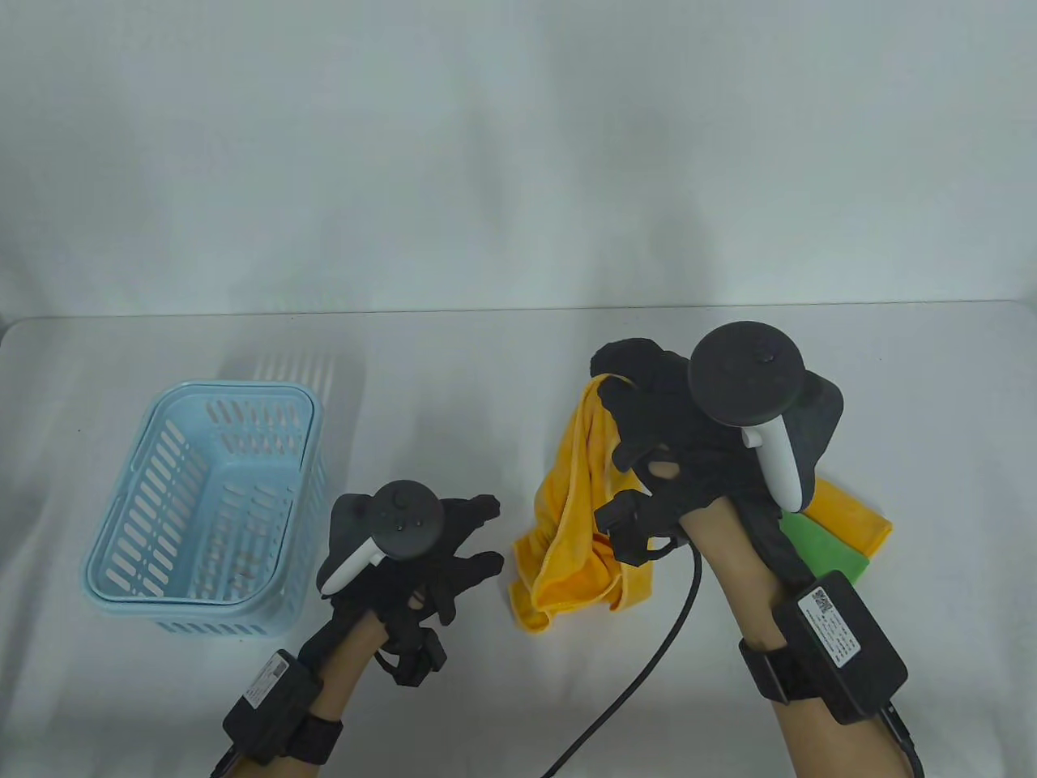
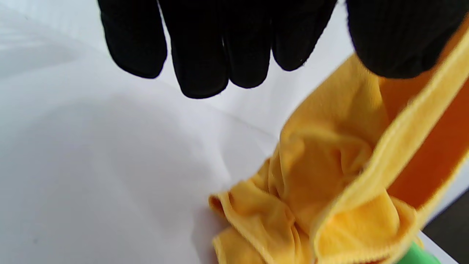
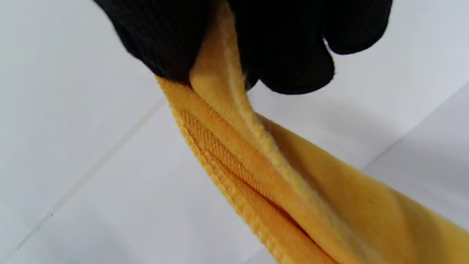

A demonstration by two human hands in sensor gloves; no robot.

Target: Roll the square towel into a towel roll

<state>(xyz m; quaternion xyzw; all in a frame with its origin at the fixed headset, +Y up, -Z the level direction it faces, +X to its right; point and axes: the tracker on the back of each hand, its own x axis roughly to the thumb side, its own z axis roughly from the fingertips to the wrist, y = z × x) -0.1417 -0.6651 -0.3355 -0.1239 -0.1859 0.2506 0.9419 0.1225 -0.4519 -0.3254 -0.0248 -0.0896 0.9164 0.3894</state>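
On the left of the white table (image 1: pixel 502 365) sits a light blue plastic basket (image 1: pixel 202 506) with slots in its sides. It stands upright.

Just to the right of the basket is the left hand (image 1: pixel 429 551) in a black glove. A dark round tracker (image 1: pixel 401 519) is strapped to its back. Its fingers (image 2: pixel 199 55) are spread a little and loose, and they hold nothing. They point toward the towel and are near it, not touching it.

Next comes the yellow square towel (image 1: pixel 571 519). It is not rolled. It is bunched up and hangs down in folds, with its bottom end crumpled on the table. In the left wrist view the folds make a soft heap on the white top.

The right hand (image 1: pixel 672 438) is above the towel, also in a black glove with a tracker (image 1: pixel 749 381) on its back. In the right wrist view its fingertips (image 3: pixel 289 55) pinch the top edge of the towel and hold it up off the table.

Under the right wrist a green cloth (image 1: pixel 822 551) peeks out, lying flat on the table beside the yellow one. A black cable (image 1: pixel 656 648) runs down from the right hand to the bottom edge.
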